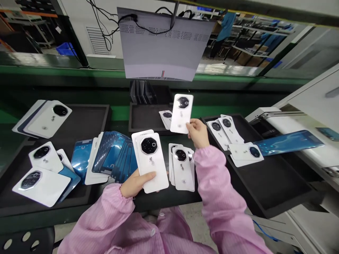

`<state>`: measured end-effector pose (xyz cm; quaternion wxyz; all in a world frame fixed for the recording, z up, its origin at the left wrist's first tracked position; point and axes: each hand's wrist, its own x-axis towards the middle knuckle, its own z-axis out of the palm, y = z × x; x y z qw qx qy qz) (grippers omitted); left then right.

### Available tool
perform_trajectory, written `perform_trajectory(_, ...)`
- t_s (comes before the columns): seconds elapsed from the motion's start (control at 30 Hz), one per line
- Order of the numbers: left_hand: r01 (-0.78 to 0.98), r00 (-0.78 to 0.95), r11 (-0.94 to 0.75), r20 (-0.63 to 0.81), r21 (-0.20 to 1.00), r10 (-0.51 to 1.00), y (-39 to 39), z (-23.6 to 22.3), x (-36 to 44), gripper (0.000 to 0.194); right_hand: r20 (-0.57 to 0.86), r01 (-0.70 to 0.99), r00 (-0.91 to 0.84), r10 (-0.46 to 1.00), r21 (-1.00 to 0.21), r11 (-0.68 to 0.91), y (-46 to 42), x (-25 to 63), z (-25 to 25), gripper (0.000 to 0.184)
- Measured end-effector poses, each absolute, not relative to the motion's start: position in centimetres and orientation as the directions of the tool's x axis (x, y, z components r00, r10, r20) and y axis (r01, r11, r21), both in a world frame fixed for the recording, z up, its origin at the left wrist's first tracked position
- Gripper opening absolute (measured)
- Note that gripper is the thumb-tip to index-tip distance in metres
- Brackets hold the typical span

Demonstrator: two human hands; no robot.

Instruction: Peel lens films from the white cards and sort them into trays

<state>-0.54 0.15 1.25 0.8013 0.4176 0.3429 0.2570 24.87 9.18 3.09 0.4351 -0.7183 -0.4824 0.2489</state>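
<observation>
My left hand (pixel 140 182) grips a few white phone back covers (pixel 155 165) with round-cornered edges and a dark octagonal camera area, the thumb lying across the front one. My right hand (pixel 198 132) pinches a single white phone back cover (pixel 182 114) by its lower right corner, raised over the bench. Between the two forearms lies a small fanned pile of white covers (pixel 183 173). Left of my left hand, a row of blue-filmed covers (pixel 113 155) leans in a fan. Behind the raised cover, a couple of white covers (pixel 166 119) rest at the middle tray's edge.
Black foam trays stand at left (pixel 96 120), middle (pixel 144 118) and right (pixel 278 187), with more covers on them. A blue-filmed sheet (pixel 291 141) juts from the right tray toward a white machine (pixel 299 123). A monitor's back (pixel 164 46) hangs ahead. A person (pixel 225 28) stands beyond the glass.
</observation>
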Motion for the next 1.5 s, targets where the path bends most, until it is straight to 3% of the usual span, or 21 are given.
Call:
perform_trajectory(0.13,-0.094,0.530,0.433,-0.324,0.896,0.784,0.2,1.1,-0.8,0.039,0.046,0.590,0.428,0.903,-0.771,-0.240,14.3,26.1,2.9,0.007)
perform_trajectory(0.3,-0.057,0.525,0.352,-0.272,0.934,0.806,0.3,1.0,-0.9,0.033,0.115,0.667,0.399,0.910,-0.718,-0.202,10.7,24.2,4.4,0.014)
perform_trajectory(0.33,-0.053,0.525,0.340,-0.264,0.939,0.809,0.3,1.0,-0.8,0.035,0.107,0.654,0.337,0.936,-0.742,-0.150,8.9,23.4,4.6,0.018)
perform_trajectory(0.4,-0.050,0.520,0.314,-0.244,0.948,0.818,0.3,1.1,-0.7,0.039,0.024,0.443,0.031,0.999,-0.896,0.007,4.8,21.5,4.5,0.025)
perform_trajectory(0.47,-0.048,0.516,0.289,-0.224,0.956,0.827,0.3,1.1,-0.5,0.041,-0.060,0.317,-0.200,0.978,-0.949,0.006,1.1,19.6,3.6,0.032)
perform_trajectory(0.67,-0.148,0.516,0.402,-0.276,0.904,0.811,0.1,-0.1,-0.5,0.057,-0.200,-0.030,-0.095,0.975,-0.979,-0.203,-3.5,17.1,0.8,0.029)
perform_trajectory(0.77,-0.138,0.580,0.484,-0.326,0.864,0.747,0.1,-0.2,-0.3,0.062,-0.195,-0.128,-0.001,0.981,-0.973,-0.194,-3.2,17.4,1.0,0.032)
perform_trajectory(0.9,-0.100,0.701,0.511,-0.304,0.854,0.645,0.2,0.3,0.1,0.070,-0.141,-0.092,0.105,0.984,-0.987,-0.131,-2.6,17.7,1.3,0.031)
perform_trajectory(1.5,-0.167,0.750,0.570,-0.271,0.804,0.603,-0.1,0.3,0.5,0.075,-0.141,0.080,0.076,0.987,-0.986,-0.147,-2.1,17.3,1.4,0.030)
